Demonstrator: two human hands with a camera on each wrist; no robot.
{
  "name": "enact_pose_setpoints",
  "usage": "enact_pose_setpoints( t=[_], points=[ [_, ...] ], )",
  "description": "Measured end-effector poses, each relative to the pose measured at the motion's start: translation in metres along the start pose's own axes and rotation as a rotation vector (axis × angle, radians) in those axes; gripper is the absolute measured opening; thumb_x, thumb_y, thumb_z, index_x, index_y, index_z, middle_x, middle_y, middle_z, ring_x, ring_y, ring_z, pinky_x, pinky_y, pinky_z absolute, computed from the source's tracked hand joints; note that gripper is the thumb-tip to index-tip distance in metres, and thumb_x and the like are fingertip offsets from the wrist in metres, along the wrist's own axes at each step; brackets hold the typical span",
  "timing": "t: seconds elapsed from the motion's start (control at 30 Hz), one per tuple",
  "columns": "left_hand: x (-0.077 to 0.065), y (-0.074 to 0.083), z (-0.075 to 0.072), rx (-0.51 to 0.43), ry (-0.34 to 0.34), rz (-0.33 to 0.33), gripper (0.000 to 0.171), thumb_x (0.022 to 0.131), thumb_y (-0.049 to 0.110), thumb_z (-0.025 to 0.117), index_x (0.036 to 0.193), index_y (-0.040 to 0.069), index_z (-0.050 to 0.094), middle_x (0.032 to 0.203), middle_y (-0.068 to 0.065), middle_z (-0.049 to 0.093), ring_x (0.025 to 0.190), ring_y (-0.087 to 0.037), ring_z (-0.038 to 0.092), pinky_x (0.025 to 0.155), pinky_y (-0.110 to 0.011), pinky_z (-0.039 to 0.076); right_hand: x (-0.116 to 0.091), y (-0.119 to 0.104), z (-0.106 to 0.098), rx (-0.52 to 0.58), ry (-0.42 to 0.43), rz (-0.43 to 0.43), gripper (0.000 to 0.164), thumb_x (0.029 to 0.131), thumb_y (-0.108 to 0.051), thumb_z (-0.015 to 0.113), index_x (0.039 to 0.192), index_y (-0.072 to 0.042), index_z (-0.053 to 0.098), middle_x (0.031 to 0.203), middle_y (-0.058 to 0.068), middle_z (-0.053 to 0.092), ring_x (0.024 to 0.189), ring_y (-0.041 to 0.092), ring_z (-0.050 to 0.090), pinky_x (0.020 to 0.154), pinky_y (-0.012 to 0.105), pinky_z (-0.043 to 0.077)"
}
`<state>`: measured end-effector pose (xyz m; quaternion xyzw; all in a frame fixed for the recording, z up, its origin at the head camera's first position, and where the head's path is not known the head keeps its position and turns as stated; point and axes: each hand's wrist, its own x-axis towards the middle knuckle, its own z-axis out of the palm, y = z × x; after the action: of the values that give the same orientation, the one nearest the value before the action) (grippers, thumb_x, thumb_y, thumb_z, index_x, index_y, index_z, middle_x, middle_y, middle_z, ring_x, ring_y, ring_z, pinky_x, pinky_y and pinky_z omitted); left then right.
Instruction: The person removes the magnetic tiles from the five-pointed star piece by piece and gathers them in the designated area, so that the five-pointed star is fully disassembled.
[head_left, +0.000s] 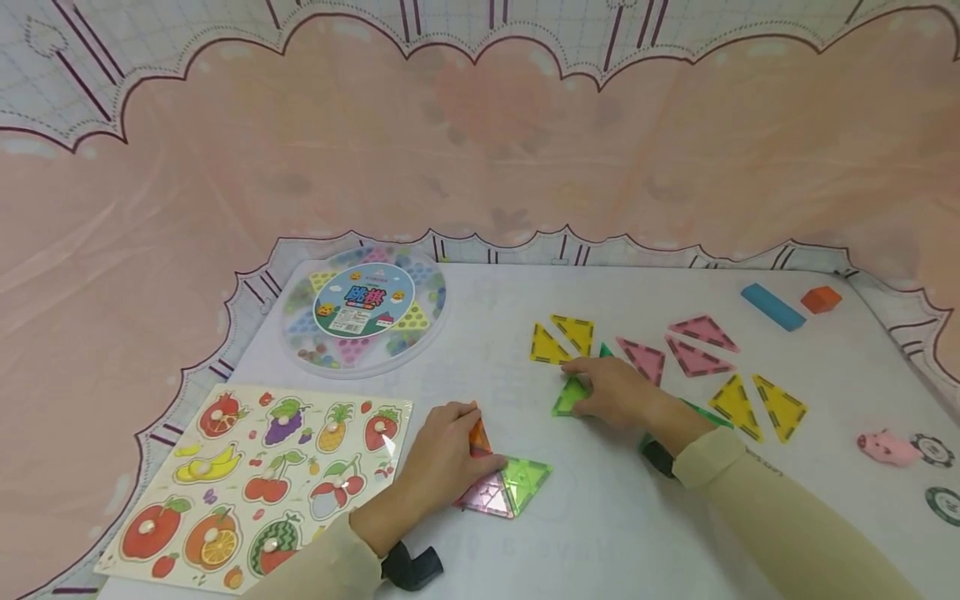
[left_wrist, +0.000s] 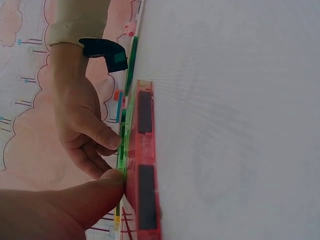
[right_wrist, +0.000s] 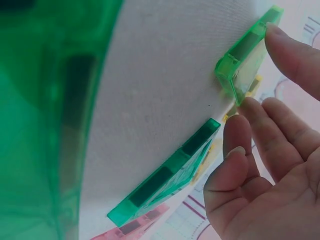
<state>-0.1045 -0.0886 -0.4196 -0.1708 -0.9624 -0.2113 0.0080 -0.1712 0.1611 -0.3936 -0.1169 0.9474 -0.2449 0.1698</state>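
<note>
My left hand (head_left: 446, 454) holds a joined group of translucent magnetic tiles. Its fingers lie by an orange triangle tile (head_left: 477, 435), and the thumb rests where a pink triangle tile (head_left: 487, 497) meets a light green tile (head_left: 527, 482). Farther right, my right hand (head_left: 611, 390) pinches another light green triangle tile (right_wrist: 245, 55) between thumb and fingertips. Dark green triangle tiles (right_wrist: 165, 175) lie near that hand, partly hidden by it in the head view. Just beyond it are two yellow triangle tiles (head_left: 549, 345).
Pink tiles (head_left: 701, 355) and more yellow tiles (head_left: 780, 407) lie right of the right hand. A fruit puzzle board (head_left: 255, 450) and a round game box (head_left: 365, 310) stand left. Blue (head_left: 772, 306) and orange blocks (head_left: 821, 299), a pink pig (head_left: 888, 447) and round chips (head_left: 943, 505) lie far right.
</note>
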Motion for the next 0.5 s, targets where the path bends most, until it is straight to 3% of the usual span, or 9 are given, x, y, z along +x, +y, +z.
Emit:
enact_pose_setpoints(
  t=[0.23, 0.5],
  points=[
    [0.000, 0.001, 0.001, -0.011, -0.003, 0.017, 0.070, 0.069, 0.048, 0.071, 0.118, 0.000, 0.056, 0.117, -0.009, 0.051, 0.108, -0.023, 0.044, 0.090, -0.034, 0.039, -0.002, 0.003, -0.002, 0.027, 0.009, 0.005, 0.058, 0.074, -0.024, 0.072, 0.128, -0.020, 0.050, 0.117, 0.007, 0.054, 0.098, 0.020, 0.049, 0.086, 0.042, 0.040],
    [0.002, 0.002, 0.001, -0.032, -0.014, 0.035, 0.067, 0.070, 0.046, 0.071, 0.118, 0.000, 0.056, 0.119, -0.007, 0.051, 0.109, -0.022, 0.043, 0.091, -0.033, 0.038, -0.011, 0.002, -0.006, 0.032, 0.046, -0.024, 0.056, 0.076, -0.027, 0.071, 0.128, -0.020, 0.049, 0.110, 0.005, 0.055, 0.098, 0.019, 0.050, 0.079, 0.039, 0.044]
  ],
)
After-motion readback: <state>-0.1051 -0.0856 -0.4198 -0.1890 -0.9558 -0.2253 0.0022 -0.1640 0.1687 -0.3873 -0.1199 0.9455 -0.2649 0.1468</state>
